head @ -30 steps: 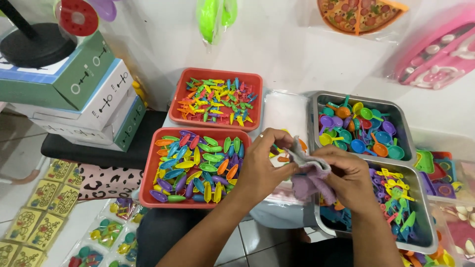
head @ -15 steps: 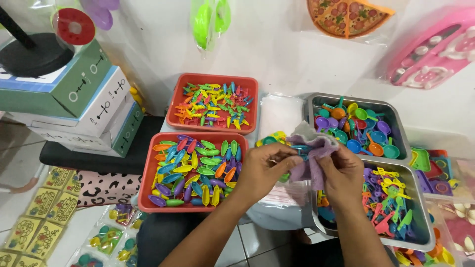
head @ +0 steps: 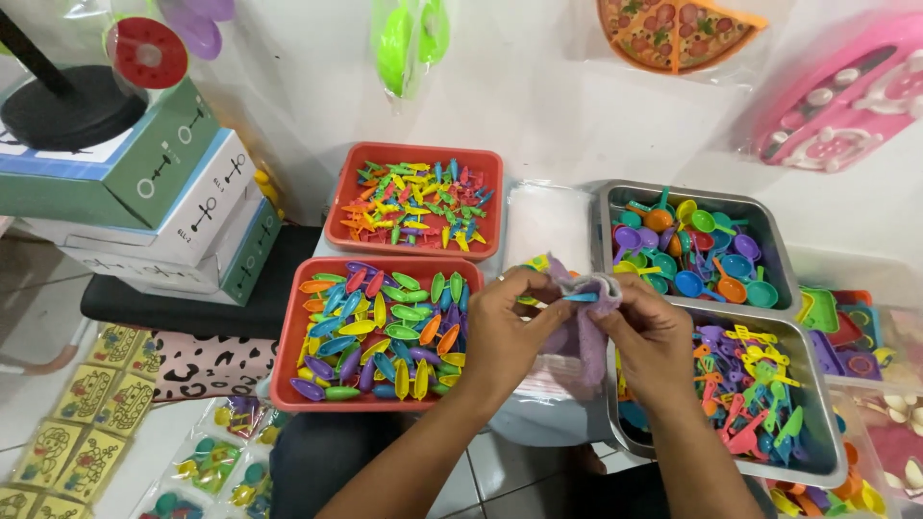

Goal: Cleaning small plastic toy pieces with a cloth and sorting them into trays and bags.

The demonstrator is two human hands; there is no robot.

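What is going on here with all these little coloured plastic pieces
A person sits among trays of small plastic toy parts. Both hands, the left hand and the right hand, meet over a small clear bag that already shows coloured pieces inside. To the left are two red trays of leaf-like and spiky bits; to the right, two metal trays of toy pans and utensils. Boxes are stacked at far left.
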